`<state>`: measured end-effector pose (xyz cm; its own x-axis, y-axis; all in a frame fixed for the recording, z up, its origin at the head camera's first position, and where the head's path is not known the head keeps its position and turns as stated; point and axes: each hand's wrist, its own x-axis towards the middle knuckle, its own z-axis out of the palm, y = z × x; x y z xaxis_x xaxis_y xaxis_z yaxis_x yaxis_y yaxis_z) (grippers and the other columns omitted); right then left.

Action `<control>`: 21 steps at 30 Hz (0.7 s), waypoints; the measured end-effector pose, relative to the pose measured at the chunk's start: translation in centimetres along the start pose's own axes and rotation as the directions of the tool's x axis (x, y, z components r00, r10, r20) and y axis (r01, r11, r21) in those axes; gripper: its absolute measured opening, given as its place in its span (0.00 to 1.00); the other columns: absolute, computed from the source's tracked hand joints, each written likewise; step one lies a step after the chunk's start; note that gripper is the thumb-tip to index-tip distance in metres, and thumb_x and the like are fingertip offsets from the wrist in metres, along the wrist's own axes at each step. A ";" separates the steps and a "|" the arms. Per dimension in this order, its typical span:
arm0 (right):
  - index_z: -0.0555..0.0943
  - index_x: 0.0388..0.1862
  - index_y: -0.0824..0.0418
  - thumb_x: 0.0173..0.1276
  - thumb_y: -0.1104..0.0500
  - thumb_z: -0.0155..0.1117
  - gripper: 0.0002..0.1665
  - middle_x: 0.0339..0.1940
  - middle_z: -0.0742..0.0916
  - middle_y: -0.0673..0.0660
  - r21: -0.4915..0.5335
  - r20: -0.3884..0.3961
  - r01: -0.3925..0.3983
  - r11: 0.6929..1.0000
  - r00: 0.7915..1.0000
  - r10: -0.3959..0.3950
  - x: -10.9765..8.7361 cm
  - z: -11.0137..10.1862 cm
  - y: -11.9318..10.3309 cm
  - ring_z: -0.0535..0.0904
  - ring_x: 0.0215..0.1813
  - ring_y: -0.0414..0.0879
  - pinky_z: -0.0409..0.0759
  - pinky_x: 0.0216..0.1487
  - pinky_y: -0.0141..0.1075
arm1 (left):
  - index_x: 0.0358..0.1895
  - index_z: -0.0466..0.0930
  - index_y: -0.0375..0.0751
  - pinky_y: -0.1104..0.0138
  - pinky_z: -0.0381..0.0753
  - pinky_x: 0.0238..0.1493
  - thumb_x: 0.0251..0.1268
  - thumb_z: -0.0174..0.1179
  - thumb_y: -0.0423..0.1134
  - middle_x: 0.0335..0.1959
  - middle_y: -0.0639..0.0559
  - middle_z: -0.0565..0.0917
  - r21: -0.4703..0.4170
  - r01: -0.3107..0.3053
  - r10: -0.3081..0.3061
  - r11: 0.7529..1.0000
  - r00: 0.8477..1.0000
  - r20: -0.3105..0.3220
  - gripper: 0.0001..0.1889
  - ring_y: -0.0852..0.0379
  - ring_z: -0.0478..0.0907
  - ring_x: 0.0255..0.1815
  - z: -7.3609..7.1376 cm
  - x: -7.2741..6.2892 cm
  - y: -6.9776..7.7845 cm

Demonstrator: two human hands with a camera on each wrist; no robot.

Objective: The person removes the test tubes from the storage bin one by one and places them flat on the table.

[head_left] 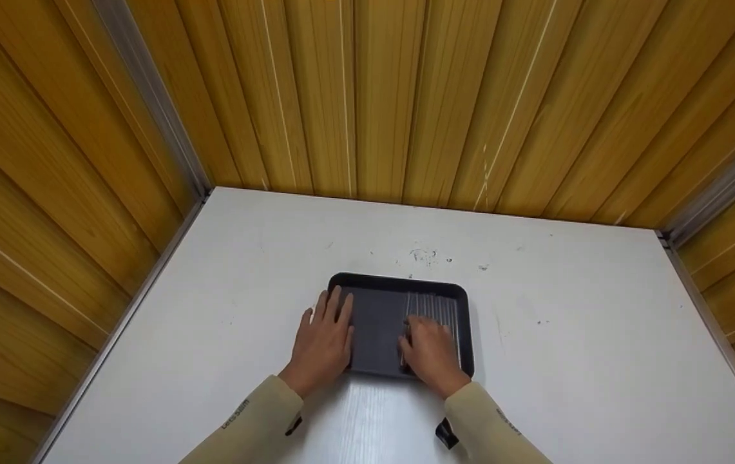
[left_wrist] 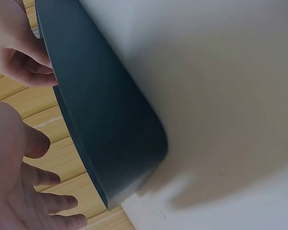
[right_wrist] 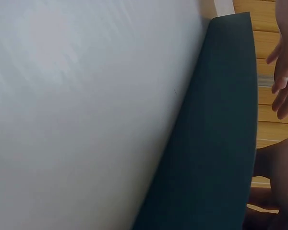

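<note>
A dark rectangular tray (head_left: 377,328) lies on the white table, its side wall (left_wrist: 105,110) close in the left wrist view. Several thin, pale, straw-like sticks (head_left: 435,306) lie side by side along its right part, pointing away from me. Over the left rim rests my left hand (head_left: 321,338), fingers spread and nearly straight. My right hand (head_left: 431,351) is inside the tray on the right, fingers curled over the sticks. Its thumb and fingertips pinch at the leftmost stick in the row; the palm hides the near ends of the others.
White table (head_left: 567,341) surrounds the tray, with dark scuff marks (head_left: 423,256) beyond it. Wood-patterned walls (head_left: 380,96) close off the back and both sides. Metal corner posts (head_left: 154,96) stand at the back corners.
</note>
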<state>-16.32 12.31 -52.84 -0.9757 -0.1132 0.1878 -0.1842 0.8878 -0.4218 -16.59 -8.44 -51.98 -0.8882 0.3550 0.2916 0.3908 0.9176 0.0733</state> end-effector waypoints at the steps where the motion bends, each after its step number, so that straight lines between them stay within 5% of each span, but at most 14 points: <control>1: 0.80 0.52 0.67 0.61 0.59 0.69 0.22 0.48 0.86 0.64 -0.001 0.001 -0.003 1.000 1.000 0.003 0.0 0.0 0.0 0.83 0.52 0.58 0.74 0.52 0.54 | 0.72 0.61 0.38 0.46 0.70 0.60 0.72 0.51 0.44 0.73 0.37 0.63 0.002 0.003 -0.003 1.000 1.000 -0.003 0.28 0.39 0.61 0.73 0.1 -0.1 -0.1; 9: 0.77 0.57 0.70 0.58 0.61 0.72 0.28 0.53 0.84 0.67 0.014 0.035 -0.044 0.999 0.998 0.043 0.1 0.4 -0.5 0.81 0.55 0.62 0.73 0.57 0.59 | 0.71 0.62 0.36 0.47 0.73 0.57 0.69 0.55 0.41 0.72 0.36 0.64 0.013 0.033 -0.032 0.999 0.998 -0.052 0.30 0.39 0.64 0.71 0.4 -0.5 -1.0; 21: 0.79 0.48 0.69 0.53 0.67 0.73 0.22 0.36 0.87 0.64 -0.020 -0.024 0.041 0.999 0.999 -0.042 0.6 1.2 -1.6 0.85 0.36 0.58 0.82 0.35 0.47 | 0.69 0.61 0.29 0.51 0.76 0.51 0.64 0.55 0.34 0.68 0.35 0.69 0.071 0.061 -0.061 0.996 0.998 -0.007 0.30 0.40 0.68 0.68 0.7 -1.0 -1.9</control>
<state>-16.72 10.31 -53.17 -0.9640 -0.1394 0.2263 -0.2218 0.8912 -0.3957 -16.58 -10.44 -53.09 -0.9086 0.2970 0.2937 0.3174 0.9480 0.0235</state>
